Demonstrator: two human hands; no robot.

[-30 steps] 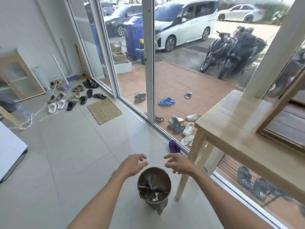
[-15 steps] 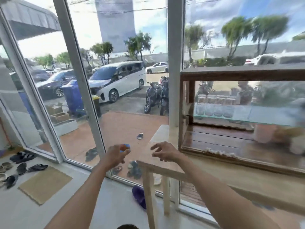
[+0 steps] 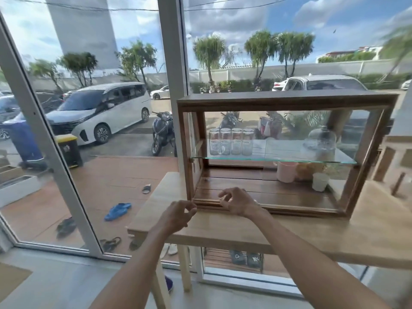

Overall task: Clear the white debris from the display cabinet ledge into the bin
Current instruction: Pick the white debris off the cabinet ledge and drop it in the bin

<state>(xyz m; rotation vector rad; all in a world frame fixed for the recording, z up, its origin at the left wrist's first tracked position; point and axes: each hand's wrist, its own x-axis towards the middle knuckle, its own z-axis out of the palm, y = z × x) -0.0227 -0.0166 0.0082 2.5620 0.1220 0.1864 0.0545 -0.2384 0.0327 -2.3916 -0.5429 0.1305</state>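
Reaching toward the near-left corner of the cabinet (image 3: 287,152), both hands hover over its ledge (image 3: 206,202), the grooved wooden sill along the cabinet's near bottom edge. The right hand (image 3: 237,201) sits just above the ledge with fingers curled and thumb and forefinger drawn close, a pinching grip that seems about to close; I cannot tell whether anything is between them. The left hand (image 3: 178,216) hangs just near of the ledge, over the worktop (image 3: 223,233), fingers loosely bunched and apparently holding nothing.

The white debris itself does not show clearly here: the stretch of ledge by the hands looks bare wood, and the right hand covers part of it, so any crumbs would lie under or just beside those fingers. The bin is out of view.

Judging by the task, the debris is likely light, dry and crumbly, in small bits that will break if squeezed and scatter if flicked. It would also tend to lodge in the grooves of the ledge. A gentle fingertip pinch suits larger flakes; finer bits would handle better swept along the groove toward the left corner and off into a cupped left palm held below the edge. The glass shelf (image 3: 274,159) with jars (image 3: 230,141) stands farther back and higher, well clear of the hands.
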